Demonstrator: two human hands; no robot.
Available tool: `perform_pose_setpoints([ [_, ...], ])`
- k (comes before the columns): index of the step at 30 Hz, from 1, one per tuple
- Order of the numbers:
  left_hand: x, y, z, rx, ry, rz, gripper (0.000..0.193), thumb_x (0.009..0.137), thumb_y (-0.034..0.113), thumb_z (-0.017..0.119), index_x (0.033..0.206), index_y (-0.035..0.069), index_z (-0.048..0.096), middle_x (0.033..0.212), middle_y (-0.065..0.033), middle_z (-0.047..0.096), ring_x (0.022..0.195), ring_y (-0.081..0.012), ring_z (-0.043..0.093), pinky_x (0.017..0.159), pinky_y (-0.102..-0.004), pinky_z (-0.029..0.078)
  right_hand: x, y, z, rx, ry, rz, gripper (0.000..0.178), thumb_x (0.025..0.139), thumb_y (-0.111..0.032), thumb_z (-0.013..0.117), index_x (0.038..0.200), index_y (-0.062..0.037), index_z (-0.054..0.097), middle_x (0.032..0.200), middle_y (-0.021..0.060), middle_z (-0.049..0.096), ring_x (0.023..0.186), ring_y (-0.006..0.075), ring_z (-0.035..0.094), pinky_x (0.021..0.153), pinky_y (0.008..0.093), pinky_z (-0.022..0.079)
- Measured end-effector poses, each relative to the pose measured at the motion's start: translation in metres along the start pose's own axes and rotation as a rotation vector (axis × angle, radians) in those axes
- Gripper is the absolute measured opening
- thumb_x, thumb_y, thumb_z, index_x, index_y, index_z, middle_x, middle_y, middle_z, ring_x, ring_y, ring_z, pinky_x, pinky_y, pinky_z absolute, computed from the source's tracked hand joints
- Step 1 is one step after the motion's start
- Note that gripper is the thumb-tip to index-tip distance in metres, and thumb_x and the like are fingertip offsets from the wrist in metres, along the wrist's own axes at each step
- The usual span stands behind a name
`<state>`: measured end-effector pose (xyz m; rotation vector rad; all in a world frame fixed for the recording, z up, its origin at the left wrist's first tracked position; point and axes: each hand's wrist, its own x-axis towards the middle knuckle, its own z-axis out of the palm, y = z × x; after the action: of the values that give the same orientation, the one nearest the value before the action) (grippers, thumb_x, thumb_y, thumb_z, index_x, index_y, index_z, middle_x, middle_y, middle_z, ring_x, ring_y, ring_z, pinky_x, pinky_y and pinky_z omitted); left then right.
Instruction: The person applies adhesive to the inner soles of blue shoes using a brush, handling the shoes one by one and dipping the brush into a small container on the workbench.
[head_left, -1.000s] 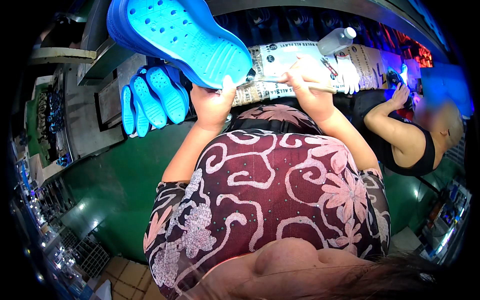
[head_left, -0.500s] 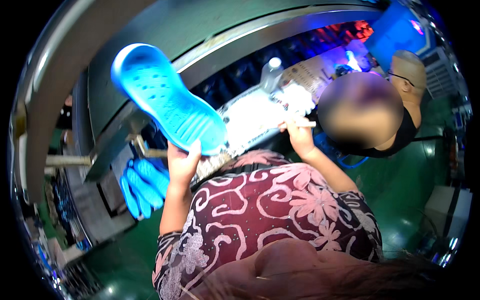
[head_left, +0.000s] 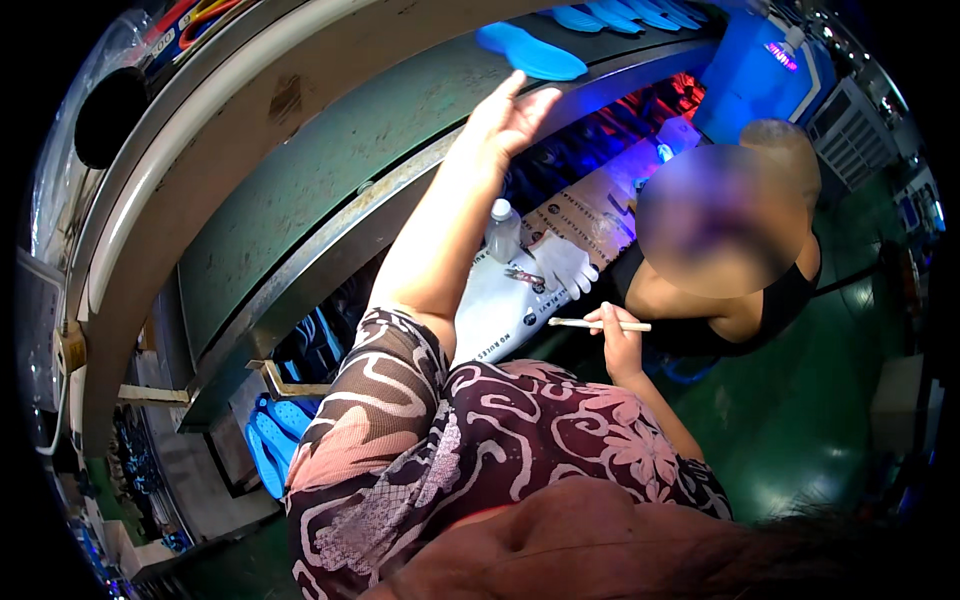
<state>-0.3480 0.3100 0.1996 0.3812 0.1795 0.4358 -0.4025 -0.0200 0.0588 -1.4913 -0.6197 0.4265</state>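
A blue shoe sole lies on the green conveyor belt. My left hand is stretched out just in front of it, fingers apart and nothing in the palm. One fingertip overlaps the sole's near edge in the picture; I cannot tell whether it touches. My right hand is in front of my body at the right, closed round a slim light-coloured brush. Under the belt's edge, a white glove and a capped clear bottle rest on a printed white sheet.
More blue soles lie in a row farther along the belt. Another set of blue soles sits low at my left. A person works close by at the right, near a blue machine. The belt's metal rail runs across in front.
My left hand has reached forward and up, and the blue sole it held now lies on the belt. My right hand still holds the brush, slightly lower. The view has shifted.
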Motion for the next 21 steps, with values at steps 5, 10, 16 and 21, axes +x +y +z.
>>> perform_pose_setpoints([
  [5, -0.083, -0.034, -0.047, 0.265, -0.050, -0.148, 0.042, 0.086, 0.026, 0.059, 0.121, 0.008, 0.043, 0.106, -0.0205, 0.057, 0.090, -0.0292, 0.061, 0.074, -0.0347, 0.053, 0.008, 0.013, 0.001, 0.037, -0.016, 0.053, 0.035, 0.094, -0.023, 0.045, 0.076, 0.0027, 0.061, 0.065, 0.0045, 0.056, 0.061, 0.0093, 0.049, 0.059, 0.0227, 0.040],
  [10, -0.252, 0.000, -0.179, 0.642, 0.233, -0.108, 0.027, 0.084, 0.028, 0.059, 0.104, 0.010, 0.057, 0.085, -0.0083, 0.062, 0.074, -0.0177, 0.062, 0.062, -0.0238, 0.049, 0.017, 0.023, 0.024, 0.095, -0.128, 0.083, 0.036, 0.095, -0.022, 0.044, 0.077, 0.0033, 0.061, 0.066, 0.0050, 0.057, 0.061, 0.0100, 0.049, 0.060, 0.0230, 0.040],
  [16, -0.476, -0.007, -0.292, 0.908, 0.935, 0.038, 0.028, 0.084, 0.021, 0.056, 0.106, 0.005, 0.051, 0.082, -0.0068, 0.060, 0.062, -0.0138, 0.059, 0.054, -0.0256, 0.049, 0.012, 0.025, 0.053, 0.016, -0.268, 0.091, 0.035, 0.094, -0.027, 0.044, 0.079, 0.0003, 0.060, 0.070, 0.0042, 0.055, 0.065, 0.0099, 0.048, 0.064, 0.0238, 0.038],
  [21, -0.543, -0.026, -0.336, 1.848, 1.528, 0.250, 0.046, 0.073, 0.019, 0.062, 0.114, 0.003, 0.049, 0.099, -0.0198, 0.057, 0.091, -0.0354, 0.056, 0.077, -0.0414, 0.047, 0.011, 0.030, 0.076, 0.050, -0.404, 0.145, 0.034, 0.094, -0.027, 0.045, 0.080, -0.0001, 0.060, 0.073, 0.0044, 0.056, 0.066, 0.0096, 0.048, 0.064, 0.0234, 0.037],
])
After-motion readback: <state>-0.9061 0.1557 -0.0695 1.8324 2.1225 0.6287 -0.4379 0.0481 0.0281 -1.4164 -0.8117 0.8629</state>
